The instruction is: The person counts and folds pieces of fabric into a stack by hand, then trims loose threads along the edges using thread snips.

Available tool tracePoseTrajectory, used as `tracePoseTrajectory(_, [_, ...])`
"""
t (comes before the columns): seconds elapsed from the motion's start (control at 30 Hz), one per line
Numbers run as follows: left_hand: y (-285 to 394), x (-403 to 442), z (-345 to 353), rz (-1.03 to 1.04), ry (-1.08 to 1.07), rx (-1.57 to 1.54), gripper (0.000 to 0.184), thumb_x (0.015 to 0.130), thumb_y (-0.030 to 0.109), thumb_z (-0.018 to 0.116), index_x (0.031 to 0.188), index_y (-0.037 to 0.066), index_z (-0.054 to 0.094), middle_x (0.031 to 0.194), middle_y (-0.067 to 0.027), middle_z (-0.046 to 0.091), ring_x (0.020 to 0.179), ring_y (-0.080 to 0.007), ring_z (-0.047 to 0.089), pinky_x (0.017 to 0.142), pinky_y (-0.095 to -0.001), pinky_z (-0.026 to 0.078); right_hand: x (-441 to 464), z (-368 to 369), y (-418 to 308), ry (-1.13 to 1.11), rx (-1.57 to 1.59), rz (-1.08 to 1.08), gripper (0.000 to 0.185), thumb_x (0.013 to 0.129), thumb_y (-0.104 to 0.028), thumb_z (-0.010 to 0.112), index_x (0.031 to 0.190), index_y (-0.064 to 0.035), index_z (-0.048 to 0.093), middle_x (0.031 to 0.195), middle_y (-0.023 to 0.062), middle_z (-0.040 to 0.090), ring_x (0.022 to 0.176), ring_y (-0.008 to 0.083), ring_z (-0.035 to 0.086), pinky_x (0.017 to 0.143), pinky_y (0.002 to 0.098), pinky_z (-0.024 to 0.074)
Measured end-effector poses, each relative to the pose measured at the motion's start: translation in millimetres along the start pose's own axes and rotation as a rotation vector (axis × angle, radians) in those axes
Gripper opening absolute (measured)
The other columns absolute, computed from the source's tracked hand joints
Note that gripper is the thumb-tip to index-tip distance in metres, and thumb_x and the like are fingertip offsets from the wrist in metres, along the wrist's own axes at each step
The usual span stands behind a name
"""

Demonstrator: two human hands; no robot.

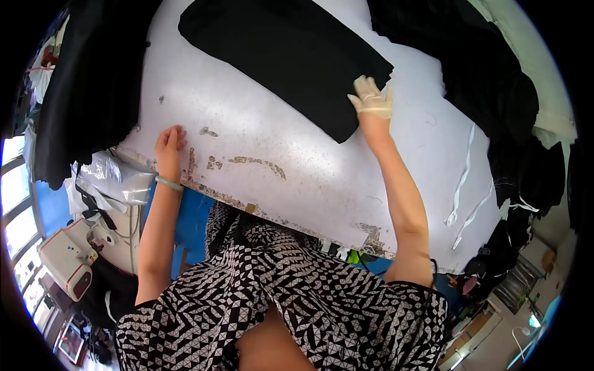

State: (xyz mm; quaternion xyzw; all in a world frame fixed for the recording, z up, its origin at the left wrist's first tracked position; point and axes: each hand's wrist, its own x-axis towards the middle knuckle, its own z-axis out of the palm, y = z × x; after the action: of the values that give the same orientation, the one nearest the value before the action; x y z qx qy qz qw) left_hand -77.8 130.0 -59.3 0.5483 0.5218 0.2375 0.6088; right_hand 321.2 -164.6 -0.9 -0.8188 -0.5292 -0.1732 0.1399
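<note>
One black cloth [284, 65], seemingly under fingers [366, 86]

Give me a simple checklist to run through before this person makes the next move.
1. Right hand at the black cloth: ok, fingers spread at its edge.
2. Left hand free: ok, nothing seen in it.
3. Cloth lying flat: ok, it looks smooth.
4. White strips apart from that cloth: ok, off to the right.
5. Table surface sound: not ok, worn patches near the front edge.
6. Anything beneath the cloth: cannot tell.
</note>
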Motion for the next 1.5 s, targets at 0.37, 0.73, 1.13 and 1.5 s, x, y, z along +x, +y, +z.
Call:
tracePoseTrajectory(0.37, [20.1, -39.4, 7.4, 0.073, 0.061, -0.153, 0.040, 0.104, 0.036, 0.053, 0.079, 0.006, 0.059, 0.070, -0.0030, 0.057, 0.062, -0.0120, 0.055, 0.061, -0.0251, 0.044, -2.5, 12.3, 7.1, -0.051, 0.047, -0.021, 0.024, 0.089, -0.020, 0.069, 0.109, -0.0079, 0.071, 0.112, 0.0087, 0.070, 0.100, 0.0291, 0.065, 0.101, 0.0461, 0.0437])
tracePoseTrajectory(0.73, [6.6, -21.0, 14.1, -0.191, 0.134, -0.410, 0.056, 0.105, 0.050, 0.040, 0.132, 0.001, 0.048, 0.121, -0.0146, 0.064, 0.106, -0.0234, 0.063, 0.086, -0.0353, 0.051, -13.0, 20.8, -1.5, -0.092, 0.059, -0.118, 0.027, 0.091, -0.026, 0.068, 0.113, -0.0087, 0.068, 0.113, 0.0086, 0.071, 0.112, 0.0236, 0.064, 0.113, 0.0469, 0.0313])
tracePoseTrajectory(1.13, [-1.2, -24.2, 5.1, -0.084, 0.062, -0.446, 0.050, 0.105, 0.045, 0.048, 0.127, 0.001, 0.054, 0.105, -0.0080, 0.066, 0.094, -0.0178, 0.063, 0.081, -0.0321, 0.051, 6.9, -46.0, -73.5, -0.482, 0.176, -0.203, 0.016, 0.093, -0.015, 0.064, 0.107, -0.0091, 0.069, 0.118, 0.0081, 0.070, 0.110, 0.0251, 0.066, 0.109, 0.0483, 0.0409])
tracePoseTrajectory(1.5, [6.7, -11.6, 16.0, -0.128, 0.316, -0.385, 0.060, 0.103, 0.049, 0.050, 0.137, 0.000, 0.045, 0.130, -0.0155, 0.058, 0.114, -0.0264, 0.060, 0.094, -0.0412, 0.050, 9.9, -34.5, -63.1, -0.359, 0.161, -0.301, 0.017, 0.091, -0.018, 0.065, 0.104, -0.0081, 0.069, 0.107, 0.0063, 0.072, 0.102, 0.0274, 0.065, 0.092, 0.0461, 0.0493])
